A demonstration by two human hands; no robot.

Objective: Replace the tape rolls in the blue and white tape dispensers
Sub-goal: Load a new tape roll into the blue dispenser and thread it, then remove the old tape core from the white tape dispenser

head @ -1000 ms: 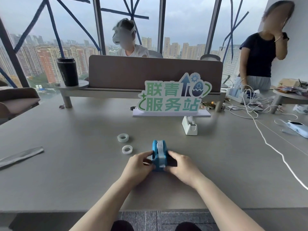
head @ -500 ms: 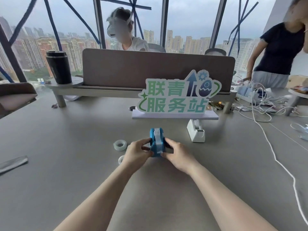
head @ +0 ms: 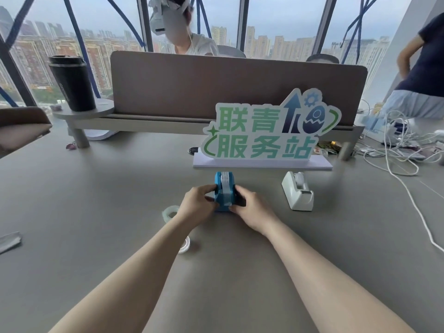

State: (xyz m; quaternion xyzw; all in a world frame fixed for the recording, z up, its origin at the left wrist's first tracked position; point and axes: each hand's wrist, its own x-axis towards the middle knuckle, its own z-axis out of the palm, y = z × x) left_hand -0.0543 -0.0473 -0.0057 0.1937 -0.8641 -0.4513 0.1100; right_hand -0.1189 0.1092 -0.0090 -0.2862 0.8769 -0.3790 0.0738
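Centrally on the grey worktop (head: 96,212) stands the blue tape dispenser (head: 224,194), upright, its narrow end toward the camera and a roll of pale tape seated in its top slot, with a strip running down the front face. Both hands clasp it from opposite sides. The left hand (head: 195,204) presses its fingers and thumb against the dispenser's left wall, so its grip is closed on the blue body. The right hand (head: 252,207) does the same on the right wall, fingers curled round a dark part at that side, its grip likewise pinching the dispenser. Both forearms reach in from the near edge.

Just beside the left wrist, toward the left edge, lies a loose clear tape roll (head: 170,213), partly hidden behind the hand. A second, smaller roll (head: 185,246) lies nearer the near edge, half covered by the left forearm.

Toward the right edge, apart from the blue one, sits the white tape dispenser (head: 298,193) with a roll in it, untouched. Behind both dispensers, toward the far edge, a green-lettered sign (head: 264,131) stands on a flat white base. Farther back runs a brown divider panel (head: 216,87); a black cup (head: 72,82) stands on a round shelf at the far left. White cables (head: 396,150) tangle at the far right corner.
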